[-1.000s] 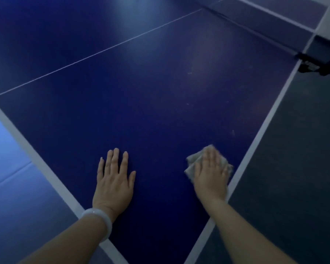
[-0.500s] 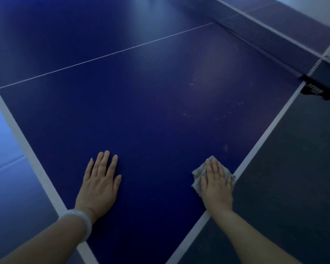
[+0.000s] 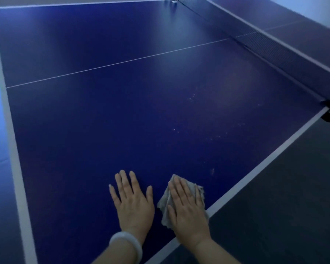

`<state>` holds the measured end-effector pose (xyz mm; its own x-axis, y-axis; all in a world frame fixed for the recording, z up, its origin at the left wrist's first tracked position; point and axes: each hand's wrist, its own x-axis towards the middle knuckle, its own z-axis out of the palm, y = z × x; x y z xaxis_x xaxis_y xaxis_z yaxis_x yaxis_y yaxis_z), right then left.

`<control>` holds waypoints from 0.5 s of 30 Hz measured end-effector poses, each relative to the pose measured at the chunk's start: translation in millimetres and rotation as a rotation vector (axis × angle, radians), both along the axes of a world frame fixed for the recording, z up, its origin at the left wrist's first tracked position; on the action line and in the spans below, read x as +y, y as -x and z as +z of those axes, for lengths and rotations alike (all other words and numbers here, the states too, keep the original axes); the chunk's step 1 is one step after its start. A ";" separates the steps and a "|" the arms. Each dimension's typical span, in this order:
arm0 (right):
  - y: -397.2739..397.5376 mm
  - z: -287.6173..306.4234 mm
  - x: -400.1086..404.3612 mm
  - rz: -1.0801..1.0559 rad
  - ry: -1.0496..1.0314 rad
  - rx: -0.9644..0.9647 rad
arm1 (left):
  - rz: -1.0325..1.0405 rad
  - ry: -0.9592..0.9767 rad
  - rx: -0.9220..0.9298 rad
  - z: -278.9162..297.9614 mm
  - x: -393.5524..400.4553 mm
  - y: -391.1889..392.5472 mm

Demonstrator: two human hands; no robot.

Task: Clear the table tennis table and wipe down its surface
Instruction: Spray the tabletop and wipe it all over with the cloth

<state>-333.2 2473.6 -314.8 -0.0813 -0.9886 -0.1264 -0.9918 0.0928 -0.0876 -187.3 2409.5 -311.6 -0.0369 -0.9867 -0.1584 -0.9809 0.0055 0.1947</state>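
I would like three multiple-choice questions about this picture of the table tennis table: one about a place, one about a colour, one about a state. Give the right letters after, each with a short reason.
1. Where does the cloth lie?
A. near the table's right edge
B. at the net
C. on the floor

2. What colour is the table surface?
A. green
B. blue
C. red

3. How is the left hand?
A. a fist
B. flat on the table, fingers straight
C. holding a paddle

Answers:
1 A, the cloth sits beside the white edge line under the right hand.
2 B, the top is deep blue.
3 B, the palm lies flat and holds nothing.
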 end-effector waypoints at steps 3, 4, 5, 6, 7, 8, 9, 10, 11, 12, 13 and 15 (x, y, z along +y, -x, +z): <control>19.1 -3.8 1.9 0.119 0.019 -0.023 | 0.078 0.019 -0.090 -6.2 0.9 12.9; 28.9 -4.5 1.1 0.180 0.023 -0.028 | 0.084 0.024 -0.100 -7.5 0.8 14.0; 41.1 -5.1 0.0 0.244 0.028 -0.024 | 0.087 0.021 -0.105 -8.2 0.8 14.5; 55.2 -5.3 -1.3 0.291 0.023 -0.010 | 0.091 0.014 -0.103 -8.0 0.5 14.8; 71.4 -4.0 -3.6 0.310 0.007 0.004 | 0.099 0.011 -0.090 -7.6 -0.1 15.3; 90.3 -2.7 -7.3 0.298 -0.005 0.019 | 0.108 0.013 -0.076 -7.2 -0.5 16.2; 111.7 -2.5 -12.5 0.251 -0.013 0.033 | 0.113 0.016 -0.066 -7.0 -0.5 17.6; 133.9 -3.2 -19.5 0.172 -0.023 0.040 | 0.116 0.018 -0.061 -6.4 -0.3 19.0; 153.8 -4.3 -27.9 0.053 -0.043 0.035 | 0.120 0.022 -0.054 -6.0 -0.4 19.8; 167.9 -4.9 -36.6 -0.094 -0.066 0.026 | 0.124 0.029 -0.049 -6.0 -0.8 19.9; 173.8 -5.6 -44.6 -0.232 -0.075 0.024 | 0.127 0.036 -0.050 -7.0 -1.0 19.6; 159.4 -6.6 -56.1 -0.385 -0.054 0.017 | 0.128 0.049 -0.058 -10.1 -0.9 17.6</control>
